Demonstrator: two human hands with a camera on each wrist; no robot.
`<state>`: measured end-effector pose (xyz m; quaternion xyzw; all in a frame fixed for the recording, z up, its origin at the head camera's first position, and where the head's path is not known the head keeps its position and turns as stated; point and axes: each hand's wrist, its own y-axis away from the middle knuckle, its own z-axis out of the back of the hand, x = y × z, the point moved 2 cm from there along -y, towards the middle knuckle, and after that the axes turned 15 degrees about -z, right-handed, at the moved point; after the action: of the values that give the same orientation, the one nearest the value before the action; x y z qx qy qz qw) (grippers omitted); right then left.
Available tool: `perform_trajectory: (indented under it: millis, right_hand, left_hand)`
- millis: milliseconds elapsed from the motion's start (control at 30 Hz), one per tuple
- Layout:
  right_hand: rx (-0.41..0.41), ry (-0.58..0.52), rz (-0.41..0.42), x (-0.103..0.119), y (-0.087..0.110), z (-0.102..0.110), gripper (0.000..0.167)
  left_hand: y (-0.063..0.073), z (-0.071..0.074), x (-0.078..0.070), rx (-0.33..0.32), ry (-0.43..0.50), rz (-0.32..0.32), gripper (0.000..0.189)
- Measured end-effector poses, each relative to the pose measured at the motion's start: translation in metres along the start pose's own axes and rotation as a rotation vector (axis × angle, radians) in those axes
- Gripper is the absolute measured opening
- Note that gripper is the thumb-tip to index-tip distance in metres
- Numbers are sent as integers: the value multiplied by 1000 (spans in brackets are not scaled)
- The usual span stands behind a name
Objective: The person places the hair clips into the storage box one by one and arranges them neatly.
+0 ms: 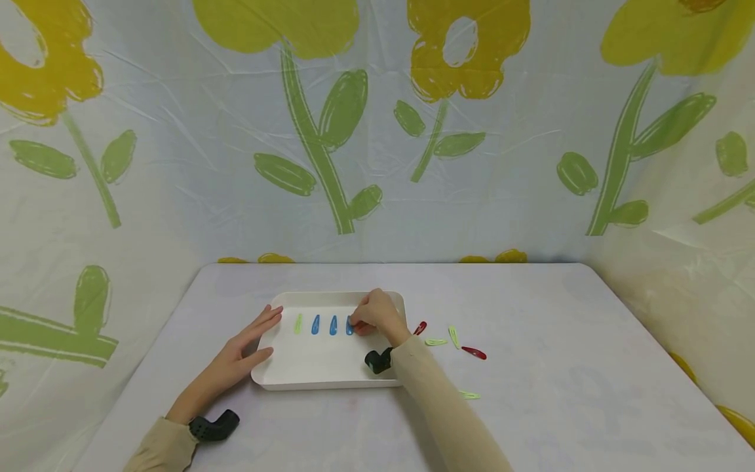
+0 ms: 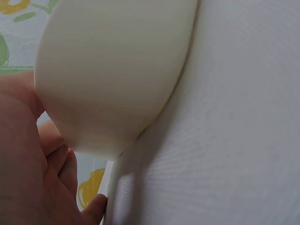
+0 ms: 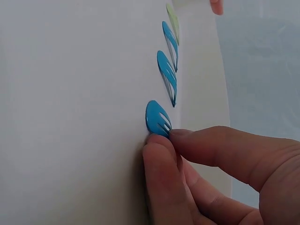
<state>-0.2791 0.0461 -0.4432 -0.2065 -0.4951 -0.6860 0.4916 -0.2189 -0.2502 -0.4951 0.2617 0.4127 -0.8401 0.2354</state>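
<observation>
A white tray (image 1: 318, 367) holds a row of snap hair clips: a light green hair clip (image 1: 298, 324) at the left, then blue ones. My right hand (image 1: 380, 316) pinches the rightmost blue hair clip (image 3: 157, 117) between thumb and fingertips, low against the tray floor. Two more blue hair clips (image 3: 167, 70) and the green one stand beyond it in the right wrist view. My left hand (image 1: 244, 351) rests at the tray's left edge with its fingers spread. In the left wrist view its thumb and fingers touch the outside of the tray wall (image 2: 112, 79).
Right of the tray lie loose clips on the white table (image 1: 560, 367): a red hair clip (image 1: 474, 353), another red one (image 1: 420, 328) near my right sleeve, and several light green ones (image 1: 453, 337). A flowered cloth (image 1: 501, 210) hangs behind the table.
</observation>
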Motion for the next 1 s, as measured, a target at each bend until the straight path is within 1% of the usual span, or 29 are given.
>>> perform_trajectory:
  millis: [267, 333, 800, 1000]
  right_hand:
    - [25, -58, -31, -2, -1, -1, 9]
    - [26, -61, -29, -3, -1, -1, 9]
    - [19, -28, -69, -5, -3, 1, 9]
    - [36, -23, -52, -5, -1, 3, 9]
  left_hand:
    - [-1, 1, -1, -3, -1, -6, 61]
    - [-1, 1, -1, -4, -1, -5, 61]
    - [-1, -1, -1, 0, -3, -4, 60]
    - [-1, -1, -1, 1, 4, -14, 61]
